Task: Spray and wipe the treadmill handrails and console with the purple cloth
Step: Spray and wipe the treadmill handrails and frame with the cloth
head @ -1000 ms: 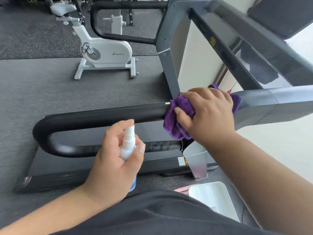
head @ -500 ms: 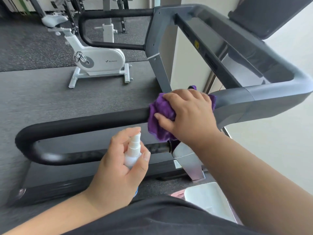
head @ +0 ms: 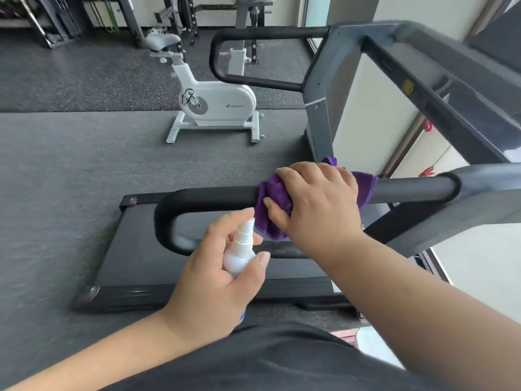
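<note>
Mid-task: the near handrail was being wiped; the far handrail and console probably remained, though wetness couldn't be judged. Right hand clenched the purple cloth around the rail, cloth bunched under palm and fingers. Left hand grasped the spray bottle, nozzle just beside the cloth's lower edge.
</note>
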Tool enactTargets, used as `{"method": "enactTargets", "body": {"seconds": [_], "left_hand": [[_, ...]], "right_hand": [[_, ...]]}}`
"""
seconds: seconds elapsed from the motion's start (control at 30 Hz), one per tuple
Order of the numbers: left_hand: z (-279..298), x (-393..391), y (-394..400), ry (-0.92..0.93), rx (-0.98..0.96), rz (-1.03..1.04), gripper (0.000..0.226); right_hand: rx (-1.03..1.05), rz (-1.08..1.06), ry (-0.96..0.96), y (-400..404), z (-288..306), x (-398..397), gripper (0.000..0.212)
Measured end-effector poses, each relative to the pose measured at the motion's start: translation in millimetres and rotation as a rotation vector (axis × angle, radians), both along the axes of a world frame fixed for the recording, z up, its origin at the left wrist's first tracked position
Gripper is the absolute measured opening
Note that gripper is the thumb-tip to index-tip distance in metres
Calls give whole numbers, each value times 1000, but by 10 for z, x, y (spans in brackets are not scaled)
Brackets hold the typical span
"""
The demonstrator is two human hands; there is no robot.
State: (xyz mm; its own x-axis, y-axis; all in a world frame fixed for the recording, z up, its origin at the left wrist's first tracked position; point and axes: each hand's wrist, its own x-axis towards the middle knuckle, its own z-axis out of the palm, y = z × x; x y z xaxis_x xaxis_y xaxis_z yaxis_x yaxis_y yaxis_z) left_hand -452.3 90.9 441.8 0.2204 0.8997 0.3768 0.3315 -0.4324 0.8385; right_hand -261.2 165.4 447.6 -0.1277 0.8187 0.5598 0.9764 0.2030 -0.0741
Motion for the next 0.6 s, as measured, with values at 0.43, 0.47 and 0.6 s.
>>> {"method": "enactTargets", "body": {"seconds": [0.43,0.47,0.6], "left_hand": [[-39,-1433,139,-81,-16,15,51],[-47,-1510,154,-84,-20,8,51],[-43,-1748,208,-100,-28,-8,50]], "right_hand": [[-10,178,-191,174,-95,-1824,41],[-17,185,-235,174,-121,-1917,38],[-53,265,-381,172,-240,-2136,27]]}}
